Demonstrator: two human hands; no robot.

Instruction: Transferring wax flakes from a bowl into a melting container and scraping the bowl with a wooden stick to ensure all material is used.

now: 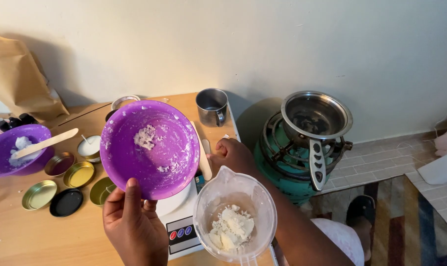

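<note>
Left hand (134, 229) tilts purple bowl (149, 148) above it; jug (234, 214) beside.

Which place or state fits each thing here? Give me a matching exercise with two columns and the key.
Things:
1. purple bowl
2. clear jug
3. saucepan
4. metal mug

Places or states:
A. on the gas burner
B. tilted, held up by the left hand
C. holds white chunks, beside the right hand
D. standing at the table's far edge by the wall

Pairs: 1-B, 2-C, 3-A, 4-D
</note>
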